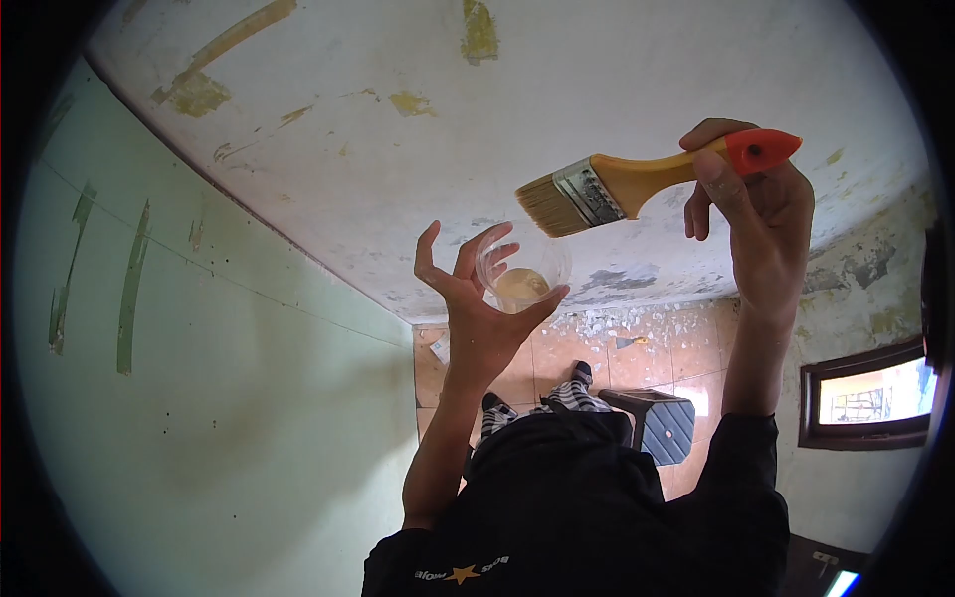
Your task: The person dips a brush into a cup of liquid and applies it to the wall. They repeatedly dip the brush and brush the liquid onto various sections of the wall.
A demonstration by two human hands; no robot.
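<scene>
My right hand (746, 189) grips a paintbrush (647, 179) by its yellow, red-tipped handle. The brush lies almost level, its pale bristles pointing left in front of the white wall. Lower and to the left, my left hand (487, 308) is wrapped round a clear plastic cup (552, 261). A little yellowish liquid (521, 286) shows at the bottom of the cup. The bristles are just above the cup's rim in this view.
The white wall (398, 159) ahead has yellowish patches and peeling paint. A green wall (288, 398) stands to the left. On the tiled floor lie paint flakes (597, 323) and a scraper (631, 341). A dark stool (665, 428) is near my legs; a window (865, 398) is at the right.
</scene>
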